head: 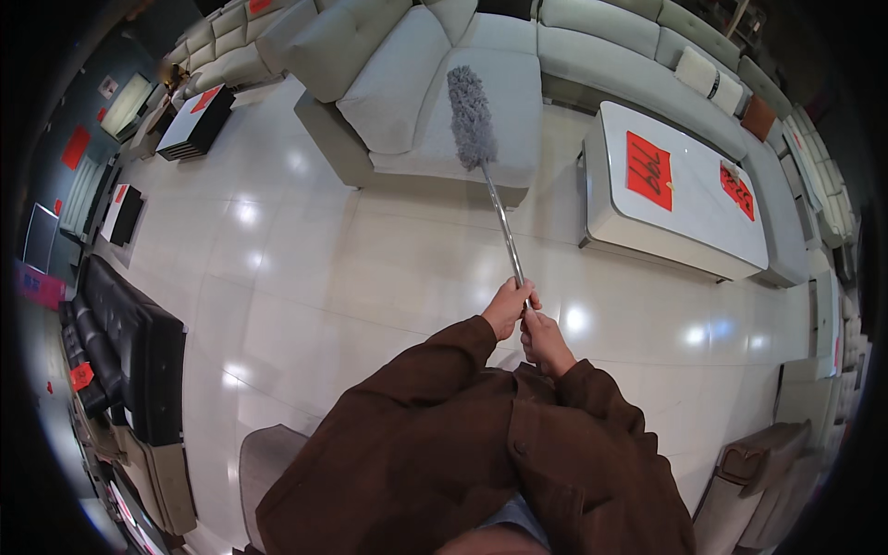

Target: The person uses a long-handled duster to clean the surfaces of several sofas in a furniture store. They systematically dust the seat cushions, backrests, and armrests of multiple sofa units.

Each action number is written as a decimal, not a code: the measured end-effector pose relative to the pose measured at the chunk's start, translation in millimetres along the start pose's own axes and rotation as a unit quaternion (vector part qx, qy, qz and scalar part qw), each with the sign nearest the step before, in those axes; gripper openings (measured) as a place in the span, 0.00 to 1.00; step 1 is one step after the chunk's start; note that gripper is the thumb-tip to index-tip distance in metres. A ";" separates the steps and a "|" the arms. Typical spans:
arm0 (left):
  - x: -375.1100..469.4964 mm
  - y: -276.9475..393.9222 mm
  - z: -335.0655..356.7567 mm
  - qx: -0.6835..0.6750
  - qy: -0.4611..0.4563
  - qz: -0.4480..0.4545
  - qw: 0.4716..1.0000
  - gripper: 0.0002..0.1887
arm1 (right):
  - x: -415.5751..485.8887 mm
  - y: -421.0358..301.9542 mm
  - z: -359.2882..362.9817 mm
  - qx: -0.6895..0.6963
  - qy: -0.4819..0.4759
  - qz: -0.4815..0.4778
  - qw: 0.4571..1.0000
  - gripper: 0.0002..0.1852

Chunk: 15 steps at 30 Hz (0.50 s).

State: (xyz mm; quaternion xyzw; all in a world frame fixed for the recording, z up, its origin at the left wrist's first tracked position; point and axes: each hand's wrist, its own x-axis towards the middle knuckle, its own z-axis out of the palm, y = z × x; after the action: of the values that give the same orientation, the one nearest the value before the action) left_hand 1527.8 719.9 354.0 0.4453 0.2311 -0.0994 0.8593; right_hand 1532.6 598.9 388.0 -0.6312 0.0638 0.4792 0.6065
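Note:
Both hands grip the metal pole of a fluffy grey duster (472, 118). My left hand (510, 305) is closed round the pole a little farther up. Just below it and to the right, my right hand (544, 341) holds the pole's lower end. The pole (504, 225) slants up and slightly left, away from me. In the picture, the duster's head lies over the seat of a light grey fabric sofa (513, 90); whether it touches the fabric I cannot tell. Brown sleeves cover both forearms.
A white coffee table (687, 159) with red paper signs stands to the right. A black leather sofa (163, 354) is at the left, with low tables (201, 118) farther off. Behind me at lower left is a grey chair back (267, 458). Glossy tiles (298, 298) cover the floor.

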 end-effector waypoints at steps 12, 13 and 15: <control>55.8 91.7 -71.5 -0.043 0.092 0.088 0.991 0.12 | 115.7 -94.6 61.8 0.049 -0.116 0.055 0.990 0.17; 64.4 101.1 -77.6 -0.047 0.108 0.091 0.989 0.12 | 128.2 -104.6 65.4 0.044 -0.129 0.056 0.989 0.16; 80.6 120.3 -86.9 -0.053 0.139 0.093 0.985 0.12 | 150.0 -124.2 71.8 0.038 -0.153 0.059 0.986 0.15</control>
State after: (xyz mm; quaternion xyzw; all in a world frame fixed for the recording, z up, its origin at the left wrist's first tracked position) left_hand 1616.7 863.5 358.2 0.4286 0.3106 0.0562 0.8465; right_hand 1656.7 765.1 387.2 -0.5220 0.0258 0.6019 0.6038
